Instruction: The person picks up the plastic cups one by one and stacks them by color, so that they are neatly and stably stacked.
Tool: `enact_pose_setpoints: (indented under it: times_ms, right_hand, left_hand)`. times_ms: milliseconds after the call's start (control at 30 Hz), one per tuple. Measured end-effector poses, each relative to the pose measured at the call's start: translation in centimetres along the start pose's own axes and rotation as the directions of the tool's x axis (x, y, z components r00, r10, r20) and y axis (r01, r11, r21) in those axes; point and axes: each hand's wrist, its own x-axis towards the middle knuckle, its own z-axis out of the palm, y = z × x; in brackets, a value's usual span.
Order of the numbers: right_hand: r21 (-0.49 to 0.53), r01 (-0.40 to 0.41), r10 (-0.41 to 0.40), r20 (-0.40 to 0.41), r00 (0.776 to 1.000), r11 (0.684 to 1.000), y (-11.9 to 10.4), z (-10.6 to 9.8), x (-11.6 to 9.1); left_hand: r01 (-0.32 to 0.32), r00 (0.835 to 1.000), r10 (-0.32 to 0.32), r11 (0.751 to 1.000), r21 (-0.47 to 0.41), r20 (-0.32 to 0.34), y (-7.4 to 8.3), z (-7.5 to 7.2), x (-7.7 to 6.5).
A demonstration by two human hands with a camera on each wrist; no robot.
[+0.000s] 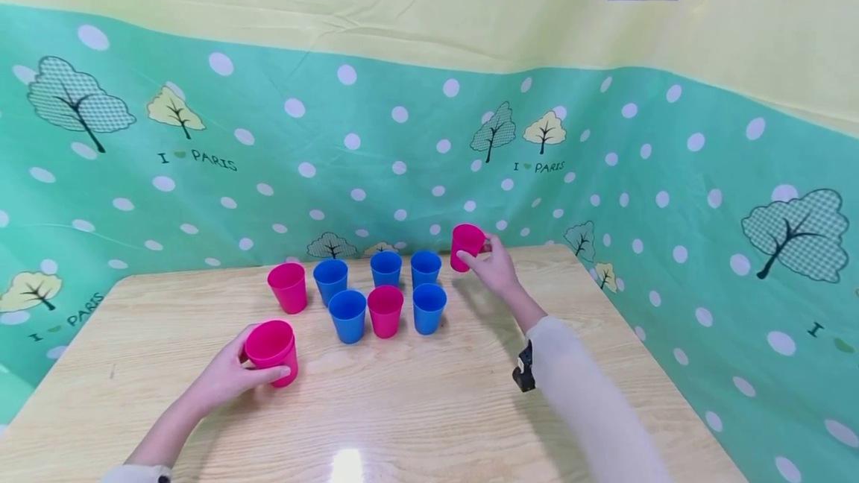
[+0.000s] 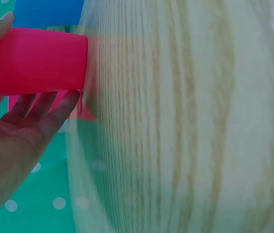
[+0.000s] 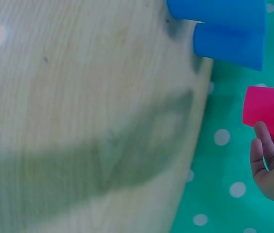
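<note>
My left hand [image 1: 228,373] grips a pink cup [image 1: 271,349] at the front left, thumb on the near side and fingers around the far side. In the left wrist view this cup [image 2: 40,62] has its base at or close to the tabletop; touching or not, I cannot tell. At the back right, my right hand [image 1: 495,268] holds another pink cup [image 1: 466,248] between thumb and fingers, raised off the table. The right wrist view shows that cup [image 3: 268,111] against the green cloth, partly cut off by the frame edge.
Between the hands, several upright blue cups [image 1: 347,317] stand in two loose rows on the wooden table [image 1: 429,408]. A pink cup [image 1: 385,313] sits in the front row and another pink cup [image 1: 287,289] at the left end. Dotted green cloth [image 1: 403,133] hangs behind and right.
</note>
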Motion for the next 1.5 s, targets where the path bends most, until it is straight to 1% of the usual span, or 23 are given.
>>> enact_pose_setpoints:
  times_ms: [133,433,633,833,1000,1133,1233,1333,1500]
  right_hand:
    - [-0.005,0.047,-0.047,0.013,0.999,0.999,-0.7,-0.6,0.0]
    - [0.000,0.063,-0.063,0.048,0.997,0.998,-2.5,-1.4,-0.2]
    - [-0.004,0.081,-0.081,0.071,0.994,0.997,-4.0,-1.4,-0.8]
    - [0.024,0.093,-0.094,0.095,0.991,0.995,-5.2,-1.1,-1.2]
    - [0.023,0.112,-0.114,0.113,0.987,0.993,-6.1,-0.9,-1.4]
    - [0.022,0.131,-0.133,0.130,0.983,0.991,-6.6,-0.6,-1.5]
    - [0.031,0.137,-0.140,0.154,0.978,0.990,-7.1,-0.4,-1.7]
    - [0.033,0.144,-0.148,0.172,0.974,0.989,-7.6,-0.2,-1.9]
    - [0.018,0.169,-0.170,0.175,0.970,0.985,-8.4,0.0,-2.2]
  left_hand:
    - [0.008,1.000,-0.008,1.000,-0.003,0.007,0.0,0.1,0.0]
    - [0.011,1.000,-0.011,1.000,-0.001,0.024,0.1,0.0,0.1]
    - [0.025,0.999,-0.025,1.000,-0.006,0.036,0.1,0.0,0.1]
    - [0.030,0.998,-0.030,1.000,-0.002,0.046,0.1,0.0,0.0]
    - [0.018,0.999,-0.018,1.000,0.003,0.041,0.1,0.0,0.1]
    - [0.019,0.999,-0.019,1.000,0.006,0.040,0.0,0.0,0.1]
    - [0.030,0.999,-0.031,1.000,0.004,0.040,0.1,0.1,0.0]
    - [0.026,0.999,-0.026,1.000,0.002,0.048,0.1,0.1,-0.1]
    - [0.028,0.999,-0.028,1.000,0.004,0.041,0.1,0.0,0.0]
